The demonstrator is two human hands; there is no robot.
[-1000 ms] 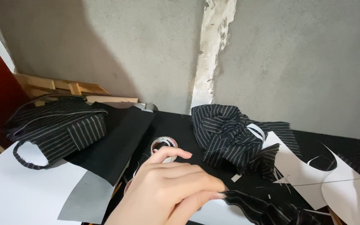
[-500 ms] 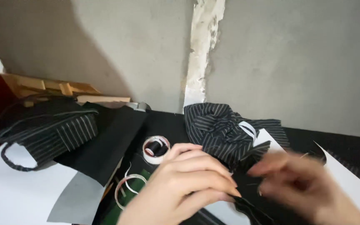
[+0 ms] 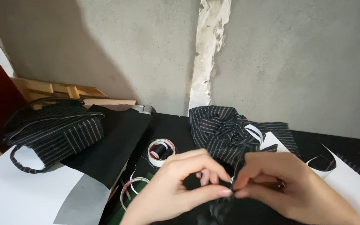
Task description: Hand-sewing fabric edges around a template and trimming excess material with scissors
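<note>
My left hand (image 3: pixel 180 187) and my right hand (image 3: pixel 288 187) meet at the bottom centre, fingertips pinched together on a dark pinstriped fabric piece (image 3: pixel 230 137) that bunches up behind them. Both hands grip a fold of that cloth close to the front edge. Just left of my left hand lies a roll of white tape (image 3: pixel 161 152) with a black thread spool inside it. A thin clear tape ring (image 3: pixel 131 192) lies below it.
A black pinstriped bag with handles (image 3: pixel 55 131) sits at the left on white paper (image 3: pixel 17 196). A black cloth sheet (image 3: pixel 113 141) lies beside it. White paper pattern pieces (image 3: pixel 346 175) lie at the right. A grey concrete wall (image 3: pixel 280 62) and wooden slats (image 3: pixel 59 89) stand behind.
My right hand has come in from the right and now pinches the striped fabric together with my left hand. The view has shifted slightly.
</note>
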